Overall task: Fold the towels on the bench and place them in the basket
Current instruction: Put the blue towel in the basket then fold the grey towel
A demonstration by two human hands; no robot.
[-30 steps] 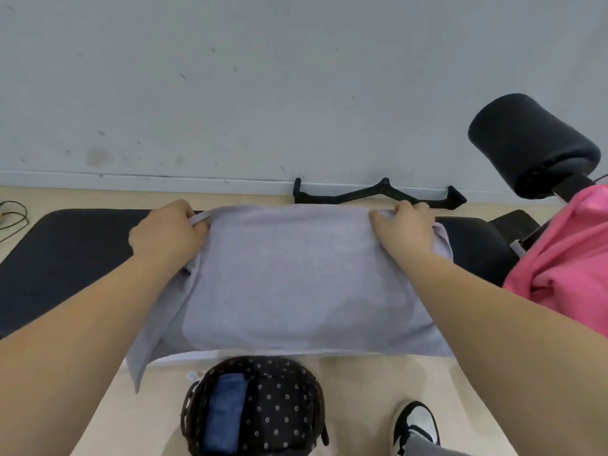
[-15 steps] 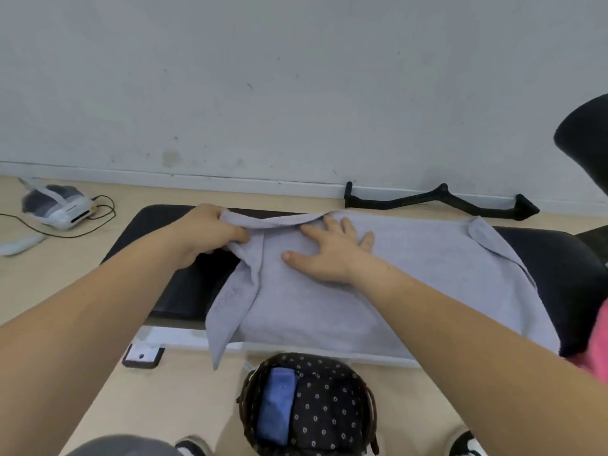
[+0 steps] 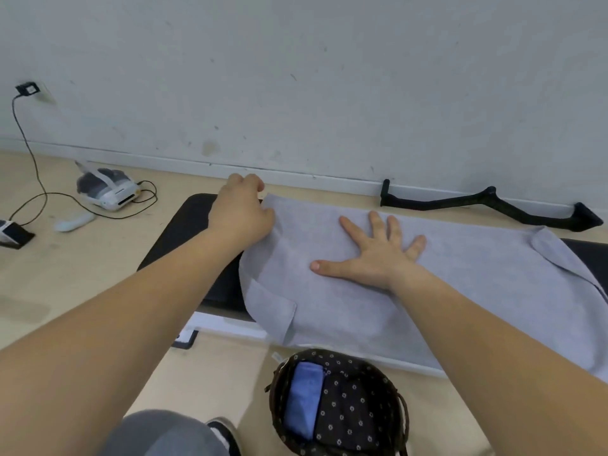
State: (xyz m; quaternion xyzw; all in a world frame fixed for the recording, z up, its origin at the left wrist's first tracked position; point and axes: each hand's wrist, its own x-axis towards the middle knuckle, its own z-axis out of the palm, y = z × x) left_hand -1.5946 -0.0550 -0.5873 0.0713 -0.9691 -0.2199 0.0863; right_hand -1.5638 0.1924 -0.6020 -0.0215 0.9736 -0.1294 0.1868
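A grey towel point(image 3: 427, 291) lies spread across the black padded bench point(image 3: 184, 232), its near edge hanging over the bench's near side, as we look down from head height. The right hand point(image 3: 378, 255) rests flat on the cloth with fingers spread wide, palm down, gripping nothing. The left hand point(image 3: 241, 210) sits at the towel's far left corner with fingers curled; it appears to pinch the corner, though we cannot see the fingertips well enough to be sure. At the towel's near left corner a small flap is turned back over the cloth, and another corner is folded over at the far right.

On the floor just near of the bench stands a dark woven basket point(image 3: 394, 432) with a spotted lining, and a folded blue towel point(image 3: 304, 399) lies in its left half.

To the far left, on the pale floor, we see a white headset point(image 3: 107, 189) with a black cable point(image 3: 29, 149) running up to a wall socket, and a white controller point(image 3: 74, 222) beside it. A black angled bar point(image 3: 487, 205) lies along the foot of the wall at far right. A grey-clad knee point(image 3: 164, 436) and a shoe point(image 3: 227, 436) show at the near edge.
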